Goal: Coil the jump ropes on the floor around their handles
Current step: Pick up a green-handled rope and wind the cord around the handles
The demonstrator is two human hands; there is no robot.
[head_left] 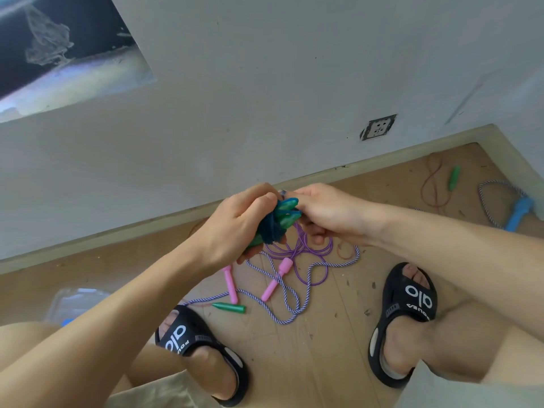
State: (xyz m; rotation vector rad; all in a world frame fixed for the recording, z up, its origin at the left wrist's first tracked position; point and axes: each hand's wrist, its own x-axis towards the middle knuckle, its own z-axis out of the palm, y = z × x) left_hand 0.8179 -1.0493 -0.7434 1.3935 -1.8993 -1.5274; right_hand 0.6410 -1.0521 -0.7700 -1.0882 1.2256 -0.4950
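Observation:
My left hand (pixel 235 223) grips a pair of green handles (pixel 287 212) with dark blue rope (pixel 272 229) coiled tightly around them. My right hand (pixel 326 213) pinches the rope end at the handles' tips. Below on the wooden floor lies a tangle: a thin purple rope (pixel 316 254) with two pink handles (pixel 229 284), and a purple-white braided rope (pixel 290 301). A loose green handle (pixel 229 307) lies near my left foot. Far right lie a thin red rope (pixel 432 184) with a green handle (pixel 454 177), and a braided rope with a blue handle (pixel 519 213).
I squat with black sandals (pixel 407 319) on both feet either side of the tangle. A clear plastic bag (pixel 76 303) lies at the left. The wall with a socket (pixel 378 128) and a skirting board stands close ahead. Debris specks dot the floor.

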